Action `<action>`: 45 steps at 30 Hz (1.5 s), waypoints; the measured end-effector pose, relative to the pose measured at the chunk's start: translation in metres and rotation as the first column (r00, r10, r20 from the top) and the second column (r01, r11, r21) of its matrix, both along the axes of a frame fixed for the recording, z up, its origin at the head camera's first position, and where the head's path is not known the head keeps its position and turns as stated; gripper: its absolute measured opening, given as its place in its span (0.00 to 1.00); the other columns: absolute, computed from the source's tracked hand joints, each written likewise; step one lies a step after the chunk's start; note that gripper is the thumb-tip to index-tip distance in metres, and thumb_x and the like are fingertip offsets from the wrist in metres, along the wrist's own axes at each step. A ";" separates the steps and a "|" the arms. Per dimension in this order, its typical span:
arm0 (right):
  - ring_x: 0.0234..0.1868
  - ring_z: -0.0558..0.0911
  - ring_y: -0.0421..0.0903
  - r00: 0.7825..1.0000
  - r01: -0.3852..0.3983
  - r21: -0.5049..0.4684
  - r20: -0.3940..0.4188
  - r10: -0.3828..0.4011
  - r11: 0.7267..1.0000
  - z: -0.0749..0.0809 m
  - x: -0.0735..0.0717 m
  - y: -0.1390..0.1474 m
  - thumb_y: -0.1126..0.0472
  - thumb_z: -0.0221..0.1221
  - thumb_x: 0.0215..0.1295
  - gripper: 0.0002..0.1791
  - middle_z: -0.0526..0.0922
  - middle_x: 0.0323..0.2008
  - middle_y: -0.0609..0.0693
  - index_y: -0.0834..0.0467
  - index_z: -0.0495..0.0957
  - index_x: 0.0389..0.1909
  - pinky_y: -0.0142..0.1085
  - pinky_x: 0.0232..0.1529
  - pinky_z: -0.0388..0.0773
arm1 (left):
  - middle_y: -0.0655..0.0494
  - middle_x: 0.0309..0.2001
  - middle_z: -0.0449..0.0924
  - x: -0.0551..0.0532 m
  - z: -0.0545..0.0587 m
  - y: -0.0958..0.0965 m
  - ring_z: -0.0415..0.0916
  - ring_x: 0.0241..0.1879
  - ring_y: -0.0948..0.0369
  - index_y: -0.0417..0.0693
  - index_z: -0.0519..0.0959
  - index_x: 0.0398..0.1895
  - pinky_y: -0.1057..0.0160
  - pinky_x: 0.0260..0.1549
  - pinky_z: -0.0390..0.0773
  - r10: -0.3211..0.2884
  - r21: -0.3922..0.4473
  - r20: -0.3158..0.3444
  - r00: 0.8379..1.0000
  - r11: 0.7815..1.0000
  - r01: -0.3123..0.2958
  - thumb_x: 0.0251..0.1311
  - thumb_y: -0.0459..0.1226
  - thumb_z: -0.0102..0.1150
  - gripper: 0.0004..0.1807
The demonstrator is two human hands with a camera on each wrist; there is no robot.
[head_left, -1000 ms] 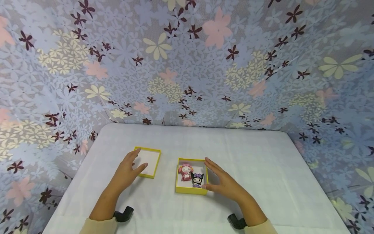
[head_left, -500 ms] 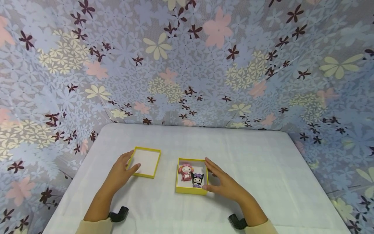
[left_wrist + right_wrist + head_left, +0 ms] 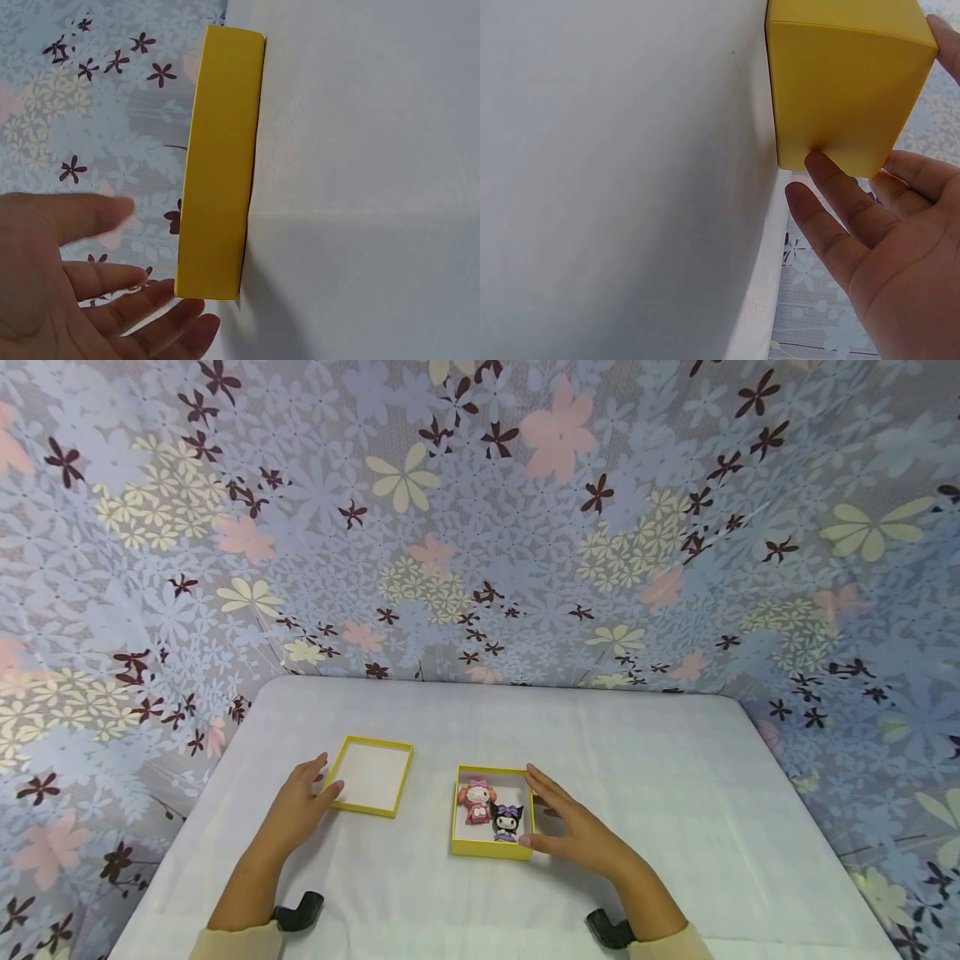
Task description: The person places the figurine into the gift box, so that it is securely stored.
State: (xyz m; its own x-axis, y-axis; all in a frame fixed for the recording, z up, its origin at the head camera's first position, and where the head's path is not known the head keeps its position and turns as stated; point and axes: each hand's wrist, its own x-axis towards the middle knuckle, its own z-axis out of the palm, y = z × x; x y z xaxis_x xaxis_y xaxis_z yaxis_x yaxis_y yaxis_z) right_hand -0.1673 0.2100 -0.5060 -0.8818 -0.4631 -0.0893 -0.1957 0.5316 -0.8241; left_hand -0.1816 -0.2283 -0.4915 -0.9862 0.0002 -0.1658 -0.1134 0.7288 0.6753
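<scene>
In the head view, a yellow-edged box (image 3: 491, 849) with a white inside stands at the middle of the table. Inside it lie a pink bunny-eared figure (image 3: 477, 802) and a black-and-purple figure (image 3: 507, 821). My right hand (image 3: 581, 835) rests at the box's right side, thumb by the near corner and index finger by the far one; in the right wrist view another fingertip touches the yellow wall (image 3: 847, 97). To the left lies the yellow-rimmed lid (image 3: 371, 777), inside up. Beside the lid's left edge, my left hand (image 3: 300, 802) has its fingers spread, holding nothing.
A white cloth (image 3: 637, 752) covers the table. Floral fabric (image 3: 480, 527) hangs behind it and at both sides. A black wrist mount (image 3: 300, 912) sits on the left wrist, another black mount (image 3: 609, 929) on the right wrist.
My left hand has moved left and away from over the lid to outside its left edge. The lid, the box with the figures and my right hand have stayed in place.
</scene>
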 end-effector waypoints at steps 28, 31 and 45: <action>0.74 0.68 0.54 0.999 -0.022 -0.023 -0.026 0.022 0.999 0.001 0.002 0.000 0.43 0.70 0.60 0.54 0.42 0.83 0.44 0.45 0.50 0.81 0.54 0.71 0.69 | 0.34 0.57 0.79 -0.004 -0.010 -0.004 0.76 0.54 0.44 0.33 0.72 0.67 0.44 0.54 0.77 0.142 -0.049 0.068 0.987 0.989 -0.139 0.68 0.34 0.50 0.26; 0.74 0.69 0.54 0.999 -0.022 -0.024 -0.026 0.021 0.999 0.001 0.002 0.000 0.43 0.70 0.60 0.54 0.42 0.83 0.44 0.45 0.50 0.81 0.54 0.71 0.69 | 0.33 0.60 0.78 -0.005 -0.011 -0.004 0.74 0.59 0.41 0.34 0.73 0.67 0.41 0.58 0.75 0.154 -0.036 0.062 0.986 0.988 -0.152 0.69 0.35 0.48 0.25; 0.73 0.70 0.52 1.000 -0.011 -0.020 -0.014 0.010 1.000 0.000 0.000 0.000 0.42 0.71 0.58 0.55 0.44 0.83 0.44 0.44 0.50 0.81 0.54 0.71 0.70 | 0.34 0.55 0.81 -0.004 -0.010 -0.003 0.81 0.51 0.46 0.37 0.78 0.62 0.59 0.41 0.84 0.217 0.033 -0.012 0.976 0.976 -0.217 0.70 0.34 0.49 0.21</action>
State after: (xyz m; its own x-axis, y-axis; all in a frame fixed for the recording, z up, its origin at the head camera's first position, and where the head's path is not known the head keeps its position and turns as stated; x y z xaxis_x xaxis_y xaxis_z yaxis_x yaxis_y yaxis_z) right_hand -0.1670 0.2102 -0.5057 -0.8780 -0.4740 -0.0676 -0.2130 0.5132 -0.8314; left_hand -0.1858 -0.2312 -0.5018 -0.9657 -0.2090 -0.1541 -0.2560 0.6662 0.7005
